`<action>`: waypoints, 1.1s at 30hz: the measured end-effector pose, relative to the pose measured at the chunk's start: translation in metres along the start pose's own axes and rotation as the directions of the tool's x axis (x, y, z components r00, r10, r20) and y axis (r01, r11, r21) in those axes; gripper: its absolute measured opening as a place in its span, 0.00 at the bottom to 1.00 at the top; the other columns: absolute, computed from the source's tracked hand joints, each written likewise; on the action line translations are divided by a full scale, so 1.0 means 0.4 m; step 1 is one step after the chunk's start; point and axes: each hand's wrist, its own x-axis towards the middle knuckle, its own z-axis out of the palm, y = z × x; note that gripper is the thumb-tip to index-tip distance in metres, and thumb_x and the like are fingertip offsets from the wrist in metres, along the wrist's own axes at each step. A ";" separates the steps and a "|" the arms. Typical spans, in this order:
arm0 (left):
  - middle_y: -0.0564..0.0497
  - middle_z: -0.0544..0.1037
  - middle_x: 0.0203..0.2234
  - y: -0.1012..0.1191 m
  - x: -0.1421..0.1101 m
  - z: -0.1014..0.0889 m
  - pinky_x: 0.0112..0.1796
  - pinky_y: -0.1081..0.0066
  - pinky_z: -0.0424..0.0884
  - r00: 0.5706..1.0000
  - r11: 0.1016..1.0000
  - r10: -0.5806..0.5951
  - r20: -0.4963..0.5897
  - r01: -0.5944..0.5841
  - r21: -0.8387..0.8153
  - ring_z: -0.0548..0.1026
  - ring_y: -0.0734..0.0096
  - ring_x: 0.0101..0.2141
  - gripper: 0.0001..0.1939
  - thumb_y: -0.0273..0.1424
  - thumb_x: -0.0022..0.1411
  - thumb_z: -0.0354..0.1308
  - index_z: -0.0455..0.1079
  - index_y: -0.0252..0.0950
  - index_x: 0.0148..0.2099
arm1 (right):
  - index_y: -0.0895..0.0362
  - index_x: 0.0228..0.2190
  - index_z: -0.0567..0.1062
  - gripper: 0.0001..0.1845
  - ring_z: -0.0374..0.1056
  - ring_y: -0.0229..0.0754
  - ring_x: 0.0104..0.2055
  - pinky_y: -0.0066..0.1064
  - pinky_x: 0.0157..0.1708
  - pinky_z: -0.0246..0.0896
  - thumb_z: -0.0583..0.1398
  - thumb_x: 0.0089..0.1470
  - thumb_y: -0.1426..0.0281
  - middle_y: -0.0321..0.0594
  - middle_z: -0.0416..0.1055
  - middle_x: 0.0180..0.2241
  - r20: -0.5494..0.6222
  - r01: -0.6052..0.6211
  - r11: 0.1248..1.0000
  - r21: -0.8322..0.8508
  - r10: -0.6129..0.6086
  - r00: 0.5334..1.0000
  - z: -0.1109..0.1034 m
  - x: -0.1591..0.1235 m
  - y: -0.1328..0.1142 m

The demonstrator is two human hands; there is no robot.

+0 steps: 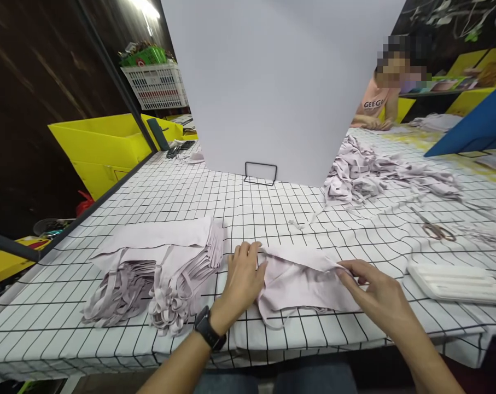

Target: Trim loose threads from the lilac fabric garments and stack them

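A pale lilac cloth piece lies in front of me near the table's front edge, its upper part folded over along the top. A thin strap loops out below its lower left. My left hand, with a dark watch on the wrist, grips the cloth's left edge with curled fingers. At the upper right corner, my right hand pinches the fold between thumb and fingers. Left of my left hand sits a neat stack of similar cloth pieces, with bundled straps hanging toward me.
A white upright board on a black wire stand rises at the back. Heaped lilac cloth, scissors and a white plastic tray are to the right. Another person sits beyond. A yellow bin stands left.
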 end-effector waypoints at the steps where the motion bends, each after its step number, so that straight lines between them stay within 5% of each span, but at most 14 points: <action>1: 0.41 0.71 0.49 -0.003 0.017 0.002 0.49 0.51 0.63 0.999 0.999 0.029 -0.017 -0.028 0.023 0.67 0.50 0.51 0.18 0.27 0.66 0.51 0.66 0.38 0.58 | 0.49 0.34 0.80 0.15 0.70 0.46 0.30 0.32 0.23 0.64 0.58 0.58 0.54 0.41 0.79 0.35 0.030 -0.009 1.000 0.014 0.008 1.000 -0.013 -0.011 -0.002; 4: 0.43 0.73 0.45 -0.007 0.054 0.007 0.50 0.51 0.63 0.997 0.998 0.064 -0.032 -0.064 -0.013 0.68 0.51 0.49 0.13 0.20 0.60 0.52 0.74 0.37 0.43 | 0.48 0.36 0.82 0.17 0.70 0.47 0.32 0.31 0.20 0.61 0.59 0.57 0.52 0.40 0.79 0.37 0.041 -0.069 0.997 0.047 0.067 0.997 -0.039 -0.044 0.007; 8: 0.47 0.77 0.36 0.002 0.064 -0.014 0.49 0.58 0.67 0.999 0.929 0.033 0.019 -0.024 -0.368 0.74 0.57 0.44 0.06 0.24 0.60 0.56 0.71 0.38 0.31 | 0.50 0.38 0.82 0.20 0.72 0.49 0.36 0.33 0.28 0.67 0.60 0.56 0.50 0.41 0.79 0.34 0.049 -0.198 0.962 0.187 0.192 0.980 -0.048 -0.058 0.037; 11: 0.46 0.80 0.32 0.010 0.068 -0.047 0.45 0.63 0.71 0.968 0.607 0.023 0.251 0.185 -0.772 0.78 0.63 0.37 0.09 0.33 0.61 0.61 0.68 0.36 0.30 | 0.52 0.40 0.82 0.24 0.74 0.53 0.40 0.35 0.35 0.72 0.60 0.55 0.47 0.43 0.80 0.35 0.168 -0.277 0.885 0.374 0.230 0.959 -0.042 -0.043 0.037; 13: 0.46 0.80 0.30 0.013 0.079 -0.068 0.43 0.65 0.73 0.921 0.337 0.005 0.390 0.365 -0.868 0.78 0.67 0.33 0.12 0.33 0.58 0.65 0.67 0.35 0.29 | 0.53 0.43 0.81 0.27 0.75 0.53 0.40 0.35 0.35 0.72 0.59 0.55 0.45 0.44 0.80 0.36 0.212 -0.328 0.848 0.416 0.260 0.942 -0.030 -0.032 0.020; 16: 0.50 0.77 0.25 0.012 0.103 -0.090 0.34 0.70 0.73 0.877 0.208 -0.072 0.474 0.478 -0.853 0.74 0.74 0.24 0.11 0.30 0.58 0.66 0.65 0.34 0.30 | 0.50 0.52 0.77 0.32 0.75 0.51 0.37 0.36 0.32 0.70 0.59 0.55 0.44 0.43 0.80 0.37 0.231 -0.334 0.882 0.332 0.268 0.935 -0.013 -0.022 -0.012; 19: 0.51 0.74 0.23 0.006 0.128 -0.100 0.29 0.70 0.73 0.869 0.219 -0.096 0.486 0.495 -0.841 0.72 0.74 0.22 0.10 0.31 0.61 0.63 0.65 0.35 0.31 | 0.49 0.53 0.78 0.35 0.75 0.54 0.41 0.40 0.39 0.71 0.65 0.48 0.44 0.43 0.80 0.40 0.260 -0.243 0.945 0.221 0.183 0.948 -0.008 -0.015 -0.028; 22: 0.50 0.73 0.24 0.001 0.154 -0.102 0.28 0.69 0.73 0.875 0.251 -0.128 0.467 0.484 -0.838 0.72 0.72 0.22 0.09 0.31 0.62 0.60 0.65 0.35 0.32 | 0.52 0.39 0.84 0.27 0.75 0.56 0.44 0.41 0.42 0.72 0.66 0.48 0.45 0.46 0.81 0.40 0.338 -0.283 0.903 0.323 0.169 0.926 -0.014 -0.009 -0.024; 26: 0.47 0.74 0.30 0.008 0.168 -0.094 0.33 0.67 0.73 0.907 0.322 -0.214 0.362 0.416 -0.851 0.74 0.69 0.28 0.05 0.27 0.62 0.58 0.63 0.35 0.35 | 0.53 0.26 0.82 0.25 0.77 0.53 0.36 0.41 0.36 0.74 0.69 0.43 0.43 0.44 0.81 0.30 0.421 -0.439 0.644 0.627 0.195 0.886 -0.015 0.007 -0.024; 30: 0.48 0.73 0.43 0.049 0.102 -0.080 0.45 0.66 0.69 0.945 0.473 -0.311 0.103 0.248 -0.846 0.73 0.67 0.43 0.13 0.18 0.57 0.57 0.63 0.38 0.41 | 0.51 0.30 0.83 0.25 0.77 0.57 0.47 0.43 0.46 0.75 0.71 0.39 0.44 0.44 0.83 0.37 0.339 -0.402 0.372 0.837 0.226 0.913 0.004 0.031 -0.056; 31: 0.49 0.72 0.43 0.064 0.073 -0.076 0.47 0.66 0.68 0.965 0.544 -0.261 0.043 0.183 -0.819 0.71 0.67 0.45 0.13 0.19 0.57 0.58 0.64 0.38 0.42 | 0.50 0.31 0.84 0.23 0.77 0.56 0.48 0.43 0.48 0.74 0.72 0.39 0.46 0.43 0.84 0.38 0.328 -0.387 0.316 0.866 0.226 0.917 0.010 0.036 -0.067; 33: 0.50 0.73 0.39 0.097 0.013 -0.062 0.46 0.64 0.67 1.000 0.717 0.018 0.023 0.003 -0.697 0.71 0.65 0.43 0.04 0.26 0.62 0.59 0.67 0.38 0.39 | 0.50 0.31 0.84 0.19 0.78 0.52 0.47 0.38 0.49 0.75 0.74 0.40 0.52 0.40 0.84 0.37 0.318 -0.360 0.200 0.911 0.216 0.923 0.018 0.044 -0.092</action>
